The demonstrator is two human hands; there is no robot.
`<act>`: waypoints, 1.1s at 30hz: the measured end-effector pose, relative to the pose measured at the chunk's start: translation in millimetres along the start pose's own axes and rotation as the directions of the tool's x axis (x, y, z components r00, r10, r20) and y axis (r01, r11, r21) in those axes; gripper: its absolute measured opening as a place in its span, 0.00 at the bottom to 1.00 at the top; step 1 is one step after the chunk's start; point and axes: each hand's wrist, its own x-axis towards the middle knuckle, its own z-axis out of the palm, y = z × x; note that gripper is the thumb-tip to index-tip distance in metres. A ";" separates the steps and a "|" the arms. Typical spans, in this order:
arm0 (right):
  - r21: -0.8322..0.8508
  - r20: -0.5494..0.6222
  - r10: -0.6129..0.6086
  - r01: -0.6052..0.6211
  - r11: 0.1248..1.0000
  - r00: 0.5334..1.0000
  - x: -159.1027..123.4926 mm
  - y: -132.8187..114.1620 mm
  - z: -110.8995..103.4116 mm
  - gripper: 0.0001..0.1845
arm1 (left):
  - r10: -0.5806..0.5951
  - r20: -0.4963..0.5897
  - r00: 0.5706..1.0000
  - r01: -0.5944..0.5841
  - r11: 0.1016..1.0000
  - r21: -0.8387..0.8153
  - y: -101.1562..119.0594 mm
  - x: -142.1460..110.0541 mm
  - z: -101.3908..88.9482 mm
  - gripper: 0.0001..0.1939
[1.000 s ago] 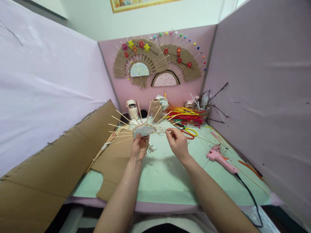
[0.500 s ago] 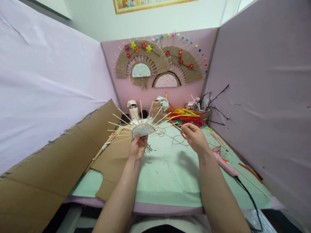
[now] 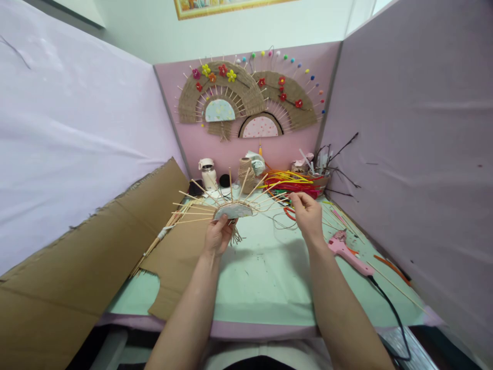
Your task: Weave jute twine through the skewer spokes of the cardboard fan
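Observation:
My left hand (image 3: 218,235) is closed on the bottom of a small fan frame, its thumb on the front. The frame has a pale half-round centre (image 3: 233,211) with thin wooden sticks (image 3: 197,207) fanning out around it. Twine is wound along the curved edge, and a short twine tassel (image 3: 236,236) hangs below. To the right of the frame, my right hand (image 3: 308,213) pinches a thin strand of twine, hard to make out at the fingertips, near the ends of the right-hand sticks. Loose loops of twine (image 3: 284,222) hang or lie between the hands.
A pink glue gun (image 3: 352,258) with a black cord lies right. Cardboard (image 3: 175,259) and bundled sticks (image 3: 157,240) are left. Behind stand a bottle (image 3: 208,174), a twine cone (image 3: 245,173), colourful pipe cleaners (image 3: 295,182) and twigs (image 3: 339,154). Two decorated fans (image 3: 246,97) hang on the back panel.
The fan frame has shifted slightly right and tilted a little. My right hand has come slightly nearer the stick ends, still pinched. The whole view has moved a little.

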 end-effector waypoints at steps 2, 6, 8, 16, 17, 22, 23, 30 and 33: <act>-0.109 -0.016 -0.048 0.046 0.993 0.999 -0.9 -1.3 0.6 0.16 | 0.018 -0.010 1.000 -0.018 1.000 -0.002 0.4 0.7 0.0 0.14; -0.194 0.063 -0.161 0.170 0.966 0.985 -5.2 -4.0 4.4 0.16 | 0.052 -0.027 0.998 -0.052 0.998 -0.019 2.0 2.3 -0.1 0.13; -0.184 0.209 -0.150 0.189 0.965 0.966 -9.1 -4.4 8.5 0.15 | 0.057 -0.030 0.998 -0.057 0.998 -0.024 2.4 2.7 -0.3 0.12; -0.316 0.797 0.030 0.374 0.872 0.603 -35.8 -5.8 35.8 0.14 | 0.053 -0.022 0.998 -0.055 0.997 -0.053 3.7 2.2 1.4 0.13; -0.322 0.819 0.035 0.408 0.854 0.573 -39.4 -7.1 39.3 0.14 | 0.052 -0.015 0.999 -0.053 0.997 -0.057 3.8 1.9 1.8 0.13; -0.342 0.881 0.093 0.490 0.802 0.464 -55.3 -15.8 54.1 0.13 | -0.012 -0.038 0.999 0.008 0.996 -0.084 -1.5 -1.0 2.3 0.09; -0.340 0.888 0.105 0.487 0.804 0.448 -57.7 -17.2 56.2 0.13 | -0.048 -0.049 0.998 0.042 0.993 -0.106 -3.6 -1.9 2.5 0.09; -0.441 0.842 0.181 0.454 0.774 0.509 -57.3 -12.2 53.6 0.12 | -0.195 -0.060 0.979 0.176 0.956 -0.234 -7.5 -3.6 4.0 0.10; -0.522 0.793 0.244 0.415 0.745 0.559 -50.1 -4.2 42.1 0.11 | -0.189 -0.108 0.976 0.160 0.958 -0.237 -3.6 -0.4 1.1 0.09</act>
